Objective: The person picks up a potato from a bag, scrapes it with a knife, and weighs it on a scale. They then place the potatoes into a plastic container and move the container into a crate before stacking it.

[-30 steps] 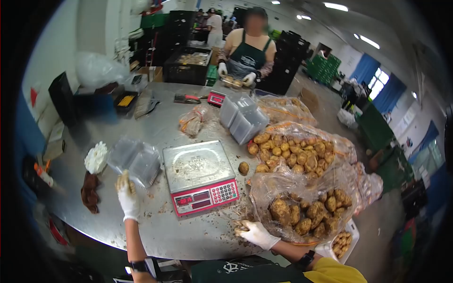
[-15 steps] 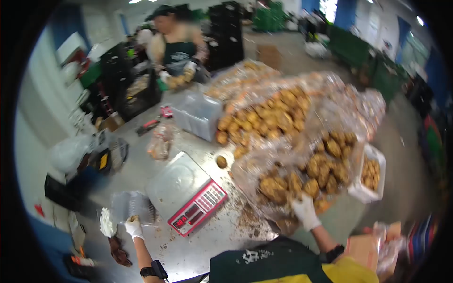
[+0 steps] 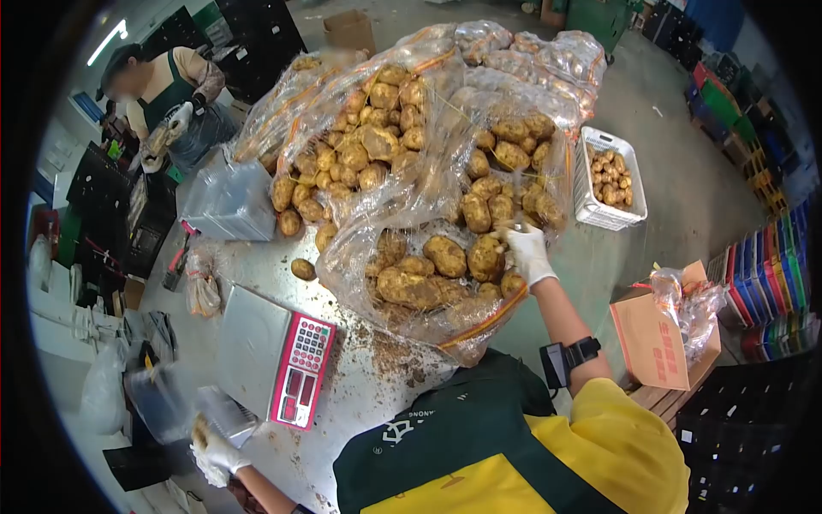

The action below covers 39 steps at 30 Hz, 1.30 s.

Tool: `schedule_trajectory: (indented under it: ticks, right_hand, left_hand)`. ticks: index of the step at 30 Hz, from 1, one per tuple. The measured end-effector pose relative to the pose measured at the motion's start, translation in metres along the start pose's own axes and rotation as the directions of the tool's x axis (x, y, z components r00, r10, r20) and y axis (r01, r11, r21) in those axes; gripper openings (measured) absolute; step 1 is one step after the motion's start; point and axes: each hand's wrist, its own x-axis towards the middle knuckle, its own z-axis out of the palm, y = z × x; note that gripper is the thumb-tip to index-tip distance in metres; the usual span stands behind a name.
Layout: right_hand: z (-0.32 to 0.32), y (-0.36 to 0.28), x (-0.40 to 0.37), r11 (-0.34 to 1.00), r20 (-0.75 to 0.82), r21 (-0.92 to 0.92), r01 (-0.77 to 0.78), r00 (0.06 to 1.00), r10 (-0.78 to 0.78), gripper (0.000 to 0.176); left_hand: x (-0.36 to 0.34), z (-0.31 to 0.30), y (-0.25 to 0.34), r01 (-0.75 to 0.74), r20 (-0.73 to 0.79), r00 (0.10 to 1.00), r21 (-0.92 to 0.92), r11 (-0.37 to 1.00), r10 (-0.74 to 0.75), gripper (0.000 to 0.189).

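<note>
At lower left, my left hand [image 3: 216,452], in a white glove with brown-stained fingertips, is closed at the edge of a clear plastic container [image 3: 233,415]. Motion blurs this grip somewhat. My right hand [image 3: 531,255], gloved too, reaches into an open clear bag [image 3: 454,330] of soil-covered potatoes. Its fingers stretch over the potatoes, beside a large potato [image 3: 486,259]; the fingertips are partly hard to make out. Between my hands stands a scale [image 3: 251,343] with a pink-red keypad panel. A single potato [image 3: 303,269] lies on the table just beyond the scale.
Another open bag [image 3: 368,146] of potatoes sits farther back. A stack of clear containers [image 3: 229,201] stands left of it. At right are a white basket [image 3: 610,214] of small potatoes and a cardboard box [image 3: 651,338]. A co-worker [image 3: 175,103] stands at upper left. Soil litters the metal table [image 3: 342,411].
The camera view has turned toward the right and downward. My right hand has moved farther into the bag among the potatoes. My left hand stays at the clear container, which now looks tilted.
</note>
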Motion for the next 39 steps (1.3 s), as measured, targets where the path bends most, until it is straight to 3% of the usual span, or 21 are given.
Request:
schedule_trajectory:
  ticks: [2, 4, 5, 7, 10, 13, 14, 16, 18, 19, 20, 21, 24, 26, 27, 29, 32, 33, 35, 36, 39]
  right_hand:
    - [0.020, 0.015, 0.005, 0.993, 0.102, -0.117, -0.027, 0.994, 0.039, 0.020]
    - [0.037, 0.022, 0.006, 0.970, 0.115, -0.243, -0.024, 0.992, 0.053, 0.019]
    - [0.041, 0.028, 0.010, 0.953, 0.113, -0.304, 0.006, 0.993, 0.030, 0.019]
    - [0.034, 0.038, 0.017, 0.954, 0.044, -0.297, 0.047, 0.998, -0.036, 0.021]
    - [0.031, 0.020, 0.005, 0.907, 0.075, -0.417, 0.050, 0.997, -0.021, 0.026]
    - [0.057, 0.029, 0.013, 0.879, 0.144, -0.474, 0.044, 0.989, 0.029, 0.036]
    - [0.068, 0.034, 0.013, 0.911, 0.168, -0.410, 0.043, 0.985, 0.029, 0.037]
    - [0.084, 0.040, 0.019, 0.889, 0.228, -0.433, 0.150, 0.972, -0.054, 0.041]
    - [0.096, 0.059, 0.039, 0.583, 0.213, -0.771, 0.255, 0.967, -0.142, 0.052]
    - [0.097, 0.072, 0.049, 0.611, 0.259, -0.725, 0.318, 0.948, -0.185, 0.057]
    - [0.101, 0.051, 0.040, 0.513, 0.313, -0.789, 0.337, 0.940, -0.137, 0.064]
    - [0.107, 0.040, 0.045, 0.381, 0.272, -0.892, 0.243, 0.962, 0.023, 0.067]
    - [0.115, 0.029, 0.047, 0.298, 0.323, -0.906, 0.299, 0.946, 0.033, 0.065]
    - [0.114, 0.033, 0.057, 0.272, 0.333, -0.914, 0.302, 0.940, 0.072, 0.062]
    - [0.109, 0.037, 0.057, 0.276, 0.364, -0.897, 0.346, 0.931, 0.015, 0.061]
    - [0.103, 0.034, 0.060, 0.422, 0.380, -0.860, 0.288, 0.912, 0.152, 0.052]
    - [0.090, 0.021, 0.052, 0.577, 0.289, -0.806, 0.130, 0.938, 0.191, 0.040]
    - [0.088, 0.016, 0.046, 0.717, 0.294, -0.693, 0.075, 0.938, 0.185, 0.031]
    - [0.079, 0.015, 0.048, 0.760, 0.257, -0.649, 0.015, 0.946, 0.200, 0.035]
    - [0.084, -0.010, 0.029, 0.736, 0.183, -0.670, -0.094, 0.941, 0.286, 0.034]
    - [0.063, -0.009, 0.020, 0.940, 0.227, -0.247, -0.236, 0.929, 0.293, 0.026]
  left_hand:
    - [-0.044, 0.042, 0.031, 0.008, 0.195, 0.981, 0.075, 0.997, -0.023, 0.009]
    - [-0.078, 0.066, 0.014, 0.199, 0.378, 0.911, -0.048, 0.979, -0.167, 0.009]
    - [-0.083, 0.063, 0.014, -0.285, 0.557, 0.824, 0.241, 0.928, 0.108, 0.011]
    - [-0.097, 0.061, 0.014, -0.108, 0.568, 0.822, 0.221, 0.969, -0.038, 0.013]
    - [-0.112, 0.065, 0.081, -0.074, 0.492, 0.870, 0.192, 0.979, -0.031, 0.016]
    - [-0.117, 0.075, 0.087, 0.212, 0.383, 0.908, -0.068, 0.975, -0.171, 0.022]
    - [-0.115, 0.075, 0.093, 0.102, 0.417, 0.899, 0.091, 0.991, -0.131, 0.023]
    - [-0.119, 0.080, 0.092, -0.052, 0.436, 0.900, 0.156, 0.986, -0.022, 0.025]
    - [-0.123, 0.084, 0.107, -0.241, 0.482, 0.869, 0.211, 0.947, 0.113, 0.028]
    - [-0.123, 0.087, 0.117, -0.348, 0.511, 0.838, 0.231, 0.909, 0.191, 0.031]
    - [-0.125, 0.090, 0.129, -0.364, 0.504, 0.836, 0.208, 0.908, 0.219, 0.033]
    - [-0.126, 0.094, 0.131, -0.366, 0.493, 0.839, 0.195, 0.910, 0.231, 0.032]
    - [-0.132, 0.090, 0.133, -0.342, 0.480, 0.849, 0.180, 0.922, 0.221, 0.030]
    - [-0.134, 0.093, 0.121, -0.247, 0.449, 0.882, 0.177, 0.953, 0.145, 0.029]
    - [-0.140, 0.093, 0.118, -0.192, 0.445, 0.890, 0.171, 0.967, 0.098, 0.028]
    - [-0.144, 0.096, 0.118, -0.230, 0.450, 0.881, 0.132, 0.964, 0.148, 0.024]
    - [-0.140, 0.094, 0.122, -0.240, 0.437, 0.885, 0.131, 0.962, 0.161, 0.023]
    - [-0.139, 0.094, 0.119, -0.192, 0.428, 0.895, 0.109, 0.975, 0.128, 0.023]
    - [-0.138, 0.094, 0.109, -0.097, 0.420, 0.905, 0.061, 0.993, 0.062, 0.022]
    - [-0.138, 0.096, 0.105, -0.018, 0.417, 0.909, 0.044, 0.999, -0.002, 0.020]
    - [-0.142, 0.105, 0.095, 0.187, 0.425, 0.894, -0.064, 0.980, -0.143, 0.019]
